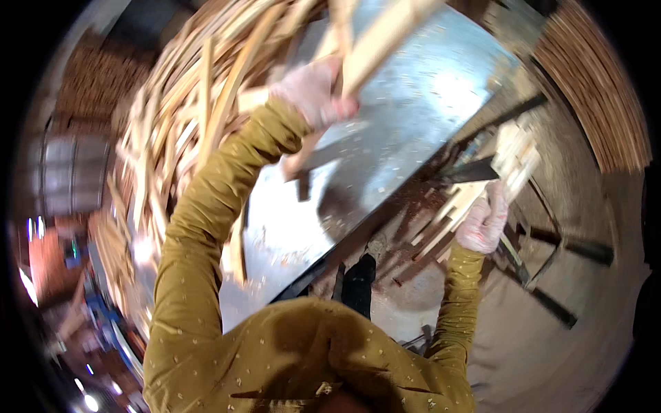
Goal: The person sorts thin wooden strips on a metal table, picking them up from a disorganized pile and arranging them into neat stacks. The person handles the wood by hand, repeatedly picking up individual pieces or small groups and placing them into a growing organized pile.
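Observation:
My left hand (313, 93), in a pale, stained glove, reaches over the metal tabletop (406, 103). It is closed around a light wooden strip (385, 41) that slants up to the right; motion blurs its fingers. To its left lies a large heap of loose wooden strips (186, 103). Lower on the right, my right hand (484, 221), gloved the same way, has its fingers stretched out and slightly apart. It is beside a small stack of pale strips (513, 162) resting on a dark metal stand (544, 237), and seems to touch their near side.
Sawdust and chips lie on the tabletop, whose dark edge (358, 237) runs diagonally before me. A tall pile of brown strips (592, 82) stands at far right. Several metal legs of the stand stick out at right. A caged white tank (72, 172) is at far left.

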`<state>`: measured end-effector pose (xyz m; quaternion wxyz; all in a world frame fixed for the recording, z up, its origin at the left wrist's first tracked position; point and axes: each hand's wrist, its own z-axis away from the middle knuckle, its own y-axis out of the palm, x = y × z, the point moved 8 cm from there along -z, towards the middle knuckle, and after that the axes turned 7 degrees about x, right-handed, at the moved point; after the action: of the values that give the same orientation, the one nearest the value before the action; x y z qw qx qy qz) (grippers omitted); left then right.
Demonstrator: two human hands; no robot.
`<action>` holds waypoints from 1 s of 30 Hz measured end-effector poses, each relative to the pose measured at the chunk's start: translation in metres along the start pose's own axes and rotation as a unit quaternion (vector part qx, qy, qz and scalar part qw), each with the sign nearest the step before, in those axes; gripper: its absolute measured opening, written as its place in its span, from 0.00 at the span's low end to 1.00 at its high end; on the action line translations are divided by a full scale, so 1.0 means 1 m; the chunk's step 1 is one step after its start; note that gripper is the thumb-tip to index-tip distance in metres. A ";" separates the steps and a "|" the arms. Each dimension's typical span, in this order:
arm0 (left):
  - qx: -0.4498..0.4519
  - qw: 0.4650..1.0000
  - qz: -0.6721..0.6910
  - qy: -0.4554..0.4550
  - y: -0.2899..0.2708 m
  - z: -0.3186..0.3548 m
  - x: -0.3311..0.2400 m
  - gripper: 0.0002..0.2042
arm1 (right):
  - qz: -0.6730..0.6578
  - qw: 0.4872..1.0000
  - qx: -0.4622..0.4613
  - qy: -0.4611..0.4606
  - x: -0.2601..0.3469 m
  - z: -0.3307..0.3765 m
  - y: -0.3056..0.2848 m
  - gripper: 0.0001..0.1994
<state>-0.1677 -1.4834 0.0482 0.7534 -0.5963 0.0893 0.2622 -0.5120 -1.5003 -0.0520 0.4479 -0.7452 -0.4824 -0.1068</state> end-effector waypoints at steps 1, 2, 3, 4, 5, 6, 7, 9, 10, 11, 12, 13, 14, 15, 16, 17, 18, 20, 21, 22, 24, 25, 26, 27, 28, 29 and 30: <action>-0.058 0.987 0.110 0.104 -0.040 0.027 0.004 0.27 | -0.099 0.994 0.042 0.015 0.034 -0.006 0.017 0.22; -0.191 0.913 0.247 0.262 -0.088 0.065 0.003 0.23 | -0.189 0.977 0.088 0.031 0.062 -0.013 0.041 0.21; -0.189 0.884 0.355 0.236 -0.128 0.101 0.018 0.25 | -0.246 0.963 0.106 0.014 0.090 -0.018 0.060 0.21; -0.218 0.848 0.445 0.189 -0.150 0.145 0.044 0.26 | -0.301 0.945 0.125 -0.003 0.119 -0.020 0.080 0.21; -0.262 0.794 0.531 0.140 -0.169 0.199 0.073 0.27 | -0.398 0.908 0.130 -0.014 0.160 -0.022 0.099 0.22; -0.277 0.782 0.532 0.170 -0.180 0.257 0.110 0.27 | -0.465 0.872 0.151 -0.008 0.205 -0.023 0.111 0.26; -0.303 0.767 0.546 0.147 -0.174 0.302 0.141 0.30 | -0.685 0.680 0.255 0.059 0.243 -0.005 0.143 0.26; -0.341 0.698 0.611 0.152 -0.138 0.386 0.208 0.34 | -0.775 0.323 0.487 0.241 0.332 0.068 0.203 0.34; -0.354 0.684 0.612 0.179 -0.117 0.439 0.249 0.36 | -0.681 0.205 0.615 0.339 0.380 0.135 0.219 0.41; -0.445 0.608 0.645 0.130 -0.076 0.493 0.295 0.31 | -0.638 0.221 0.686 0.272 0.428 0.175 0.198 0.43; -0.576 0.522 0.627 0.049 -0.046 0.529 0.301 0.25 | -0.594 0.250 0.740 0.191 0.468 0.209 0.181 0.46; -0.605 0.458 0.652 -0.003 -0.009 0.575 0.336 0.23 | -0.551 0.260 0.786 0.102 0.512 0.247 0.157 0.48; -0.623 0.366 0.691 -0.027 0.022 0.596 0.353 0.25 | -0.485 0.289 0.824 0.054 0.534 0.291 0.165 0.48; -0.561 0.337 0.754 0.064 0.039 0.612 0.360 0.25 | -0.481 0.295 0.824 0.051 0.556 0.320 0.167 0.48; -0.491 0.306 0.800 0.159 0.049 0.628 0.361 0.25 | -0.478 0.300 0.824 0.047 0.578 0.344 0.168 0.48; -0.462 0.278 0.830 0.143 0.072 0.637 0.364 0.25 | -0.441 0.243 0.857 0.108 0.593 0.370 0.180 0.47; -0.427 0.250 0.859 0.128 0.090 0.640 0.359 0.25 | -0.402 0.188 0.879 0.173 0.608 0.389 0.198 0.46; -0.529 0.434 0.715 -0.140 0.161 0.686 0.392 0.30 | -0.476 -0.034 0.790 0.384 0.633 0.424 0.222 0.36; -0.524 0.534 0.603 -0.275 0.164 0.713 0.405 0.30 | -0.480 -0.131 0.726 0.474 0.641 0.437 0.239 0.32; -0.495 0.611 0.465 -0.406 0.161 0.750 0.412 0.31 | -0.510 -0.112 0.699 0.489 0.655 0.446 0.254 0.31; -0.403 0.615 0.097 -0.671 0.157 0.843 0.432 0.34 | -0.505 -0.101 0.696 0.501 0.675 0.475 0.279 0.35; -0.261 0.594 0.052 -0.759 0.171 0.875 0.438 0.39 | -0.509 -0.074 0.701 0.495 0.679 0.487 0.288 0.34; -0.206 0.603 0.118 -0.762 0.199 0.896 0.447 0.38 | -0.492 -0.058 0.717 0.490 0.683 0.501 0.291 0.33; -0.155 0.616 0.174 -0.752 0.216 0.912 0.461 0.37 | -0.487 -0.038 0.730 0.479 0.689 0.509 0.298 0.32; -0.104 0.626 0.231 -0.737 0.234 0.918 0.470 0.36 | -0.480 -0.018 0.742 0.467 0.692 0.516 0.303 0.31; -0.137 0.641 0.217 -0.723 0.241 0.919 0.478 0.30 | -0.441 0.060 0.788 0.426 0.680 0.528 0.317 0.27; -0.250 0.643 0.308 -0.655 0.251 0.917 0.484 0.28 | -0.400 0.183 0.820 0.365 0.680 0.534 0.324 0.27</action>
<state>-0.0472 -0.4387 -0.1323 0.3129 -0.3728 -0.3178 0.8137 -0.0453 -0.7083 -0.1406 0.8266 0.4634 -0.3104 -0.0756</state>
